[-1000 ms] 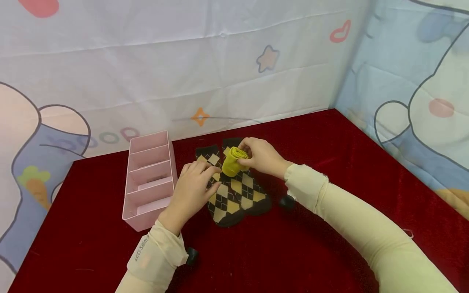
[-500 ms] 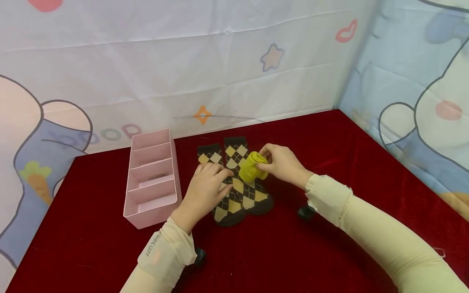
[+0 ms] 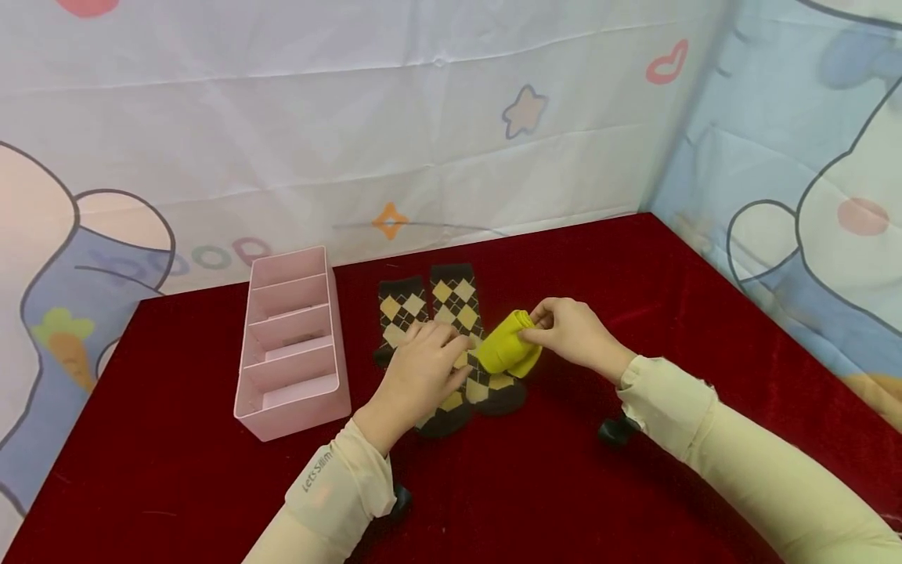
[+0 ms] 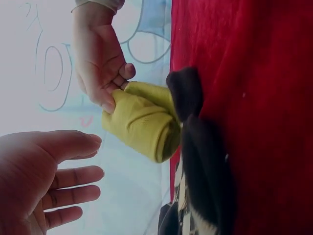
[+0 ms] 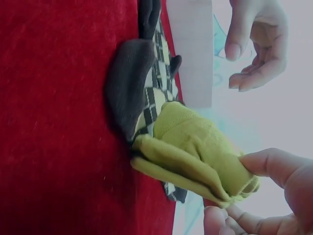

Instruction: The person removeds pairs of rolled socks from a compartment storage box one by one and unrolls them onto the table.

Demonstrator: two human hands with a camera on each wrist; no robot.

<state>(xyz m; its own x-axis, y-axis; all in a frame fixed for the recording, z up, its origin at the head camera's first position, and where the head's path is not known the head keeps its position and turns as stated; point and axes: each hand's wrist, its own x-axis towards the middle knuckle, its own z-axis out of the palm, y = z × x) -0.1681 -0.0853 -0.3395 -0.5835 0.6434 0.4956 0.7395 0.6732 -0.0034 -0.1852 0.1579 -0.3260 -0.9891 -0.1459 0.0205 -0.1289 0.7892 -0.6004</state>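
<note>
My right hand [image 3: 574, 333] pinches a rolled yellow-green sock bundle [image 3: 509, 345] by its upper end, between thumb and fingers. The roll tilts over the right argyle sock, its lower end at or just above the fabric. A loose flap hangs along its side, plain in the right wrist view on the bundle [image 5: 195, 152]. Two dark argyle socks [image 3: 454, 294] lie flat side by side on the red cloth. Over the left sock hovers my left hand [image 3: 423, 368]; its fingers are loosely extended and hold nothing, as the left wrist view of that hand [image 4: 58, 181] shows.
A pink box [image 3: 292, 407] with several compartments stands left of the socks. Red velvet cloth [image 3: 521, 478] covers the table. Behind it hangs a printed white curtain [image 3: 317, 141], and a blue printed one [image 3: 768, 141] is at the right.
My right hand has carried the yellow-green roll right and toward me, and the roll now leans more with its flap loosened. My left hand has shifted right too. The argyle socks stay put.
</note>
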